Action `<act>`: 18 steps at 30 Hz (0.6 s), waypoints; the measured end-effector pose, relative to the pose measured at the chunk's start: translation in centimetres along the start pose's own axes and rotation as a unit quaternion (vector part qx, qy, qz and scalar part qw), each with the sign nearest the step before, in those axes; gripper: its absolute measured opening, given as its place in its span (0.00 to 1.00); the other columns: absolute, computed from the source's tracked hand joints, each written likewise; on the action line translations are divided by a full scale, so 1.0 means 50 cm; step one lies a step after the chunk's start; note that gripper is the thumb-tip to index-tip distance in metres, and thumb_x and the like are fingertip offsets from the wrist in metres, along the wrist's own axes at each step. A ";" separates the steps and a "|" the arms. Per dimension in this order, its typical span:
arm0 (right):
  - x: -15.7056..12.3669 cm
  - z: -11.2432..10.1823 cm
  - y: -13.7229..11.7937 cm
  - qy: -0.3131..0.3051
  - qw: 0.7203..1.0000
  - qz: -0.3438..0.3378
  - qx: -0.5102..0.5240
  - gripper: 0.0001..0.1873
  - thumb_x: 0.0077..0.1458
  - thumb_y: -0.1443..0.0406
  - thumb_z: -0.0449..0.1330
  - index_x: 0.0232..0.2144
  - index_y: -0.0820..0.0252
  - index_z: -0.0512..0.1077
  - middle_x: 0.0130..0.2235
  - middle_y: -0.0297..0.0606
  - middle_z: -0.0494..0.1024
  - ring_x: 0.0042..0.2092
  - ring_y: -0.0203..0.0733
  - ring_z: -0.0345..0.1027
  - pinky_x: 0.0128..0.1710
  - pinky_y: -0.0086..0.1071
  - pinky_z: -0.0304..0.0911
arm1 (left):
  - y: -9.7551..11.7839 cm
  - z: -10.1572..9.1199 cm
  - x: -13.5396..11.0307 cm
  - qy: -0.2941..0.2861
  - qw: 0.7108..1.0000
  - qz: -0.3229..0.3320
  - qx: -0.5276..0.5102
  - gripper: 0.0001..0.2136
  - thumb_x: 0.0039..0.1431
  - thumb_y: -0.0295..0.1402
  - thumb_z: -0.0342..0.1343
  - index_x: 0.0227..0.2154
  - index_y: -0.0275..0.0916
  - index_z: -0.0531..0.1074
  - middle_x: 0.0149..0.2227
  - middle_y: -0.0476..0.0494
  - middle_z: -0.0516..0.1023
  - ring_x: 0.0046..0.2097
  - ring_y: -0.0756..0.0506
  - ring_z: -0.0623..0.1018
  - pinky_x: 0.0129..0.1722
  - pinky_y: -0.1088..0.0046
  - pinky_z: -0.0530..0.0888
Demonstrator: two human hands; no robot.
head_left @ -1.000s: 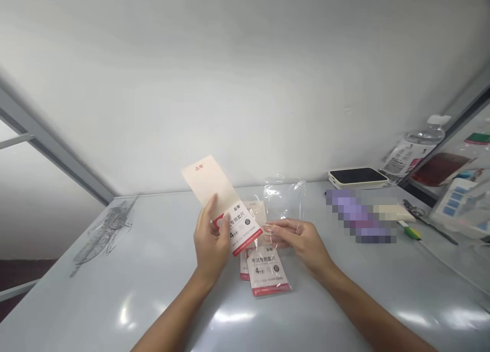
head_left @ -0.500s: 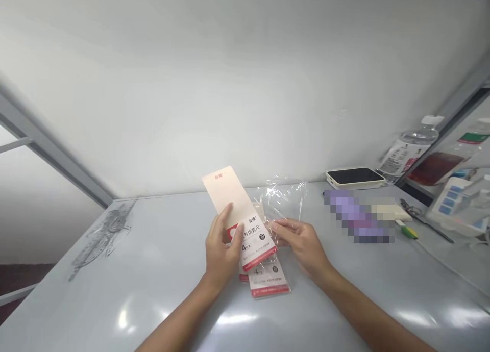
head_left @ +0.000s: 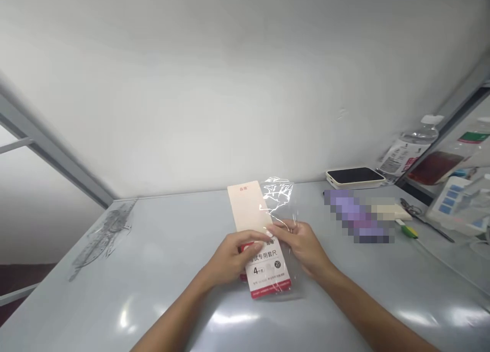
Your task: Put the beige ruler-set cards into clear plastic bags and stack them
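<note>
Card (head_left: pixel 251 211): long, flat; cream upper part, white lower panel with black print and red bottom band.
Card pose: over tabletop (head_left: pixel 164 280), far end angled slightly left.
Clear bag (head_left: pixel 279 195): transparent, creased (bright glare along folds), along right side of Card.
Lower packet (head_left: pixel 243 278): mostly hidden beneath Card, red edge visible at left.
</note>
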State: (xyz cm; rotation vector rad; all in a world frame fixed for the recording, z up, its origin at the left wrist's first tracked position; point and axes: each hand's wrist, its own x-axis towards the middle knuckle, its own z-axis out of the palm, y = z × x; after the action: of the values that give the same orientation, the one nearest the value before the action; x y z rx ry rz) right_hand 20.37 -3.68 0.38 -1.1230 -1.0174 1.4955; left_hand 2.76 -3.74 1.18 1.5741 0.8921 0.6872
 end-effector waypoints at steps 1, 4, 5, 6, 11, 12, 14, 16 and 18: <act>0.000 -0.002 -0.001 -0.005 1.000 0.001 0.001 0.17 0.39 0.54 0.65 0.25 0.63 0.73 0.26 0.37 0.75 0.28 0.40 0.68 0.29 0.32 0.62 | 0.002 -0.003 -0.001 -0.001 1.000 -0.007 -0.027 0.14 0.57 0.40 0.48 0.43 0.40 0.67 0.32 0.44 0.74 0.29 0.50 0.73 0.25 0.76 0.70; 0.000 -0.005 -0.004 -0.029 0.999 0.010 -0.012 0.17 0.40 0.54 0.64 0.27 0.64 0.73 0.27 0.39 0.76 0.29 0.42 0.70 0.29 0.32 0.63 | 0.004 -0.002 -0.003 0.068 0.993 0.010 -0.099 0.22 0.56 0.40 0.49 0.52 0.43 0.52 0.31 0.46 0.73 0.26 0.51 0.73 0.23 0.77 0.70; -0.001 -0.004 -0.004 -0.038 0.999 0.013 -0.017 0.17 0.41 0.54 0.64 0.26 0.64 0.74 0.27 0.40 0.77 0.29 0.42 0.70 0.29 0.32 0.64 | 0.004 0.001 -0.003 0.102 0.988 0.021 -0.111 0.25 0.56 0.40 0.49 0.55 0.43 0.47 0.31 0.46 0.73 0.26 0.50 0.73 0.23 0.76 0.70; -0.001 -0.002 -0.004 -0.048 0.999 0.017 -0.018 0.17 0.41 0.54 0.64 0.26 0.64 0.74 0.26 0.39 0.77 0.28 0.42 0.70 0.29 0.32 0.64 | 0.004 0.004 -0.002 0.129 0.984 0.031 -0.117 0.28 0.57 0.40 0.48 0.57 0.43 0.42 0.31 0.46 0.73 0.25 0.50 0.74 0.23 0.76 0.71; -0.007 0.016 0.003 -0.090 0.995 0.034 0.027 0.17 0.40 0.54 0.64 0.27 0.62 0.74 0.27 0.38 0.78 0.29 0.42 0.72 0.31 0.33 0.65 | 0.002 0.020 0.003 0.197 0.968 0.032 -0.154 0.37 0.56 0.40 0.50 0.59 0.46 0.30 0.29 0.47 0.74 0.22 0.50 0.74 0.21 0.75 0.71; -0.008 0.018 0.004 -0.094 0.994 0.037 0.031 0.17 0.40 0.54 0.64 0.27 0.62 0.74 0.27 0.38 0.78 0.29 0.42 0.72 0.31 0.33 0.65 | 0.002 0.020 0.004 0.205 0.965 0.028 -0.163 0.37 0.56 0.40 0.50 0.59 0.47 0.30 0.29 0.47 0.74 0.22 0.50 0.74 0.20 0.76 0.70; -0.010 0.019 0.007 -0.098 0.994 0.036 0.025 0.16 0.40 0.55 0.64 0.26 0.62 0.74 0.27 0.38 0.78 0.30 0.42 0.72 0.32 0.33 0.65 | 0.003 0.018 0.006 0.229 0.956 0.017 -0.183 0.36 0.56 0.41 0.50 0.60 0.48 0.32 0.30 0.47 0.75 0.23 0.50 0.74 0.20 0.76 0.71; -0.010 0.018 0.009 -0.108 0.994 0.032 0.010 0.15 0.41 0.55 0.64 0.25 0.63 0.75 0.27 0.38 0.78 0.30 0.41 0.72 0.31 0.32 0.64 | 0.007 0.011 0.009 0.275 0.941 0.007 -0.196 0.36 0.55 0.42 0.50 0.60 0.47 0.33 0.32 0.45 0.76 0.26 0.48 0.76 0.23 0.75 0.72; -0.012 0.017 0.010 -0.124 0.992 0.034 0.001 0.15 0.41 0.56 0.64 0.23 0.64 0.74 0.26 0.38 0.78 0.29 0.41 0.71 0.29 0.31 0.64 | 0.012 0.000 0.011 0.310 0.931 0.001 -0.193 0.37 0.54 0.41 0.52 0.60 0.46 0.35 0.34 0.44 0.76 0.30 0.47 0.77 0.25 0.74 0.73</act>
State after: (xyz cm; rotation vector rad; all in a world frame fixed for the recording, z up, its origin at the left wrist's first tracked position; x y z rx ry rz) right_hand 19.52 -4.39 0.20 -0.9945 -1.1547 1.7224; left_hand 3.18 -3.31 1.75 1.0086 1.1226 1.3164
